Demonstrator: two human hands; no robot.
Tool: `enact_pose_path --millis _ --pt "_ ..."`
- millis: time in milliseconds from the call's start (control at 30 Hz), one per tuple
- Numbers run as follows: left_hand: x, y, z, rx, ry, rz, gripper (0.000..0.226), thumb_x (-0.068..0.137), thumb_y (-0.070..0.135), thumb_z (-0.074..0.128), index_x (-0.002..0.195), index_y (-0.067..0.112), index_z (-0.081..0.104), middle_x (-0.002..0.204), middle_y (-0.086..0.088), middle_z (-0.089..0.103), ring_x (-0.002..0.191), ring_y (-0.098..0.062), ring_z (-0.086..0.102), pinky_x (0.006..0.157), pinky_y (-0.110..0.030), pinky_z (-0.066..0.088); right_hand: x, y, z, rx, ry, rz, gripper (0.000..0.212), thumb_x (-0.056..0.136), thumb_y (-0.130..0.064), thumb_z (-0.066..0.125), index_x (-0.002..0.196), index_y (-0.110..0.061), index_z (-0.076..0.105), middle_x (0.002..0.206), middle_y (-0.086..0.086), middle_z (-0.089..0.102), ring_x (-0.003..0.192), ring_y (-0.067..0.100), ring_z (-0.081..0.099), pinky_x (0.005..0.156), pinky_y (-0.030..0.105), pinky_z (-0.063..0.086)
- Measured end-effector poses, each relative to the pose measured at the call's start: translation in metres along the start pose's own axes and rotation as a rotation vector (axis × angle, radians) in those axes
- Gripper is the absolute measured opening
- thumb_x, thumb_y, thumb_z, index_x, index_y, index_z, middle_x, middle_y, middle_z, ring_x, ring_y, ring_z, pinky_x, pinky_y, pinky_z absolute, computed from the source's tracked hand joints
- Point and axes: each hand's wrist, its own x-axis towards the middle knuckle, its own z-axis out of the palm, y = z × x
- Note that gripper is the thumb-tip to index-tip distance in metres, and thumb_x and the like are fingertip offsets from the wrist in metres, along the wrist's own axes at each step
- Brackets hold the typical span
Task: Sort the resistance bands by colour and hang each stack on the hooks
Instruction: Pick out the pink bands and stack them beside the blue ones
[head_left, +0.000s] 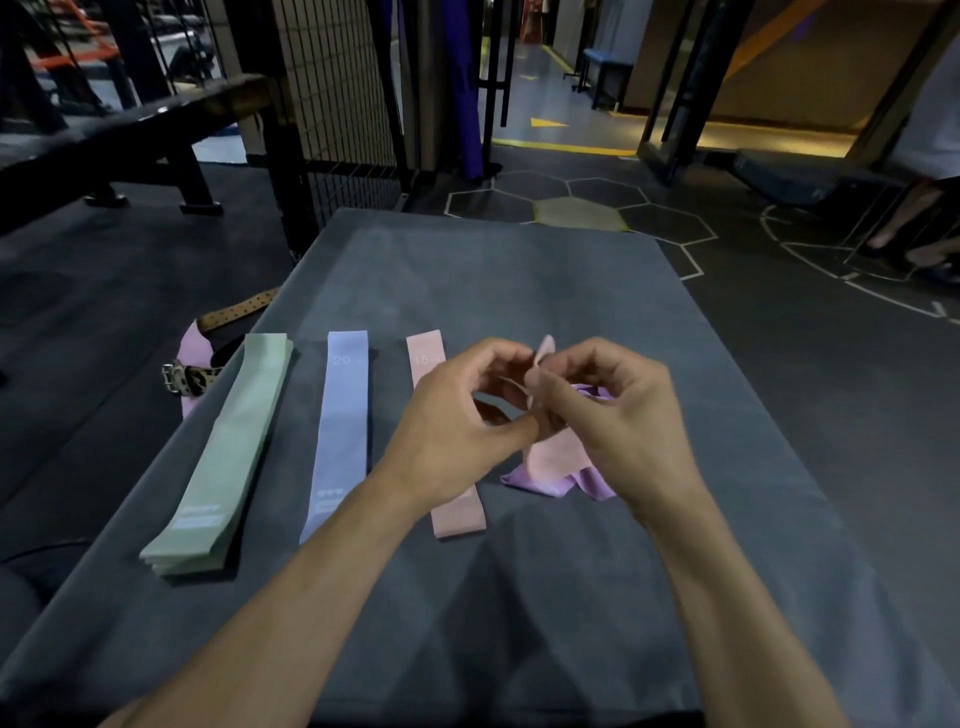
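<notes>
While sorting on the grey mat (519, 291): both hands raised over its middle, fingers curled, pinching one pink band (543, 364) between them. Left hand (457, 415) closed on the band's near fold, thumb pressed toward the right fingers; right hand (613, 415) closed on the upper loop, with the band's tail hanging onto a crumpled lilac band (561, 483) below. Already laid flat and parallel to the left: green stack (228, 447), blue band (340, 431), pink strip (457, 514) partly hidden under the left wrist. No hooks in view. Probable faults from here: dragging the lilac band up with the pink one, since the two touch and overlap; twisting the loop while flattening, giving an uneven stack; brushing the pink strip askew with the left forearm, which passes directly above it. Leopard-print belt (192, 374) and another pink piece (189, 343) off the mat's left edge, well apart from the work.
</notes>
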Motion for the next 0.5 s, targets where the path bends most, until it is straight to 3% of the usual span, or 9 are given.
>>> enact_pose_path --millis 167,300,400,433,500 --pt "0.003 -0.005 -0.002 -0.009 0.053 -0.031 0.013 0.089 0.014 0.074 0.099 0.021 0.071 0.087 0.006 0.075 0.08 -0.015 0.071 0.075 -0.035 0.057 0.003 0.008 -0.002 -0.061 -0.063 0.004 0.008 0.091 -0.017 0.073 0.085 -0.018 0.079 0.09 -0.005 0.073 0.089 0.013 0.07 0.083 0.034 0.055" --pt "0.005 -0.003 -0.003 -0.032 0.065 -0.05 0.009 0.095 0.015 0.068 0.099 0.019 0.075 0.085 0.006 0.076 0.077 -0.014 0.072 0.07 -0.032 0.058 0.005 0.013 -0.002 0.012 -0.023 0.037 0.011 0.092 -0.017 0.068 0.083 -0.013 0.074 0.088 0.002 0.074 0.087 0.022 0.072 0.088 0.045 0.058" --pt "0.006 -0.001 -0.009 -0.084 0.082 -0.059 0.008 0.096 0.014 0.067 0.097 0.017 0.075 0.084 0.005 0.076 0.076 -0.013 0.07 0.067 -0.029 0.055 0.008 0.018 -0.006 0.012 -0.015 0.057 0.01 0.091 -0.015 0.069 0.085 -0.01 0.063 0.084 0.0 0.07 0.077 0.016 0.064 0.077 0.037 0.053" --pt "0.007 0.001 -0.011 -0.123 0.082 -0.056 0.008 0.096 0.013 0.067 0.096 0.016 0.074 0.082 0.004 0.074 0.074 -0.012 0.067 0.066 -0.027 0.054 0.009 0.019 -0.007 -0.018 -0.034 0.049 0.007 0.088 -0.018 0.069 0.089 -0.014 0.063 0.09 -0.003 0.069 0.082 0.013 0.064 0.08 0.035 0.052" --pt "0.007 0.006 -0.014 -0.237 0.078 -0.047 0.008 0.095 0.013 0.067 0.093 0.018 0.074 0.081 0.003 0.072 0.072 -0.012 0.063 0.064 -0.025 0.051 0.011 0.018 -0.007 -0.022 -0.139 0.042 0.021 0.084 -0.021 0.064 0.105 -0.02 0.065 0.107 -0.008 0.071 0.104 0.01 0.066 0.093 0.032 0.051"
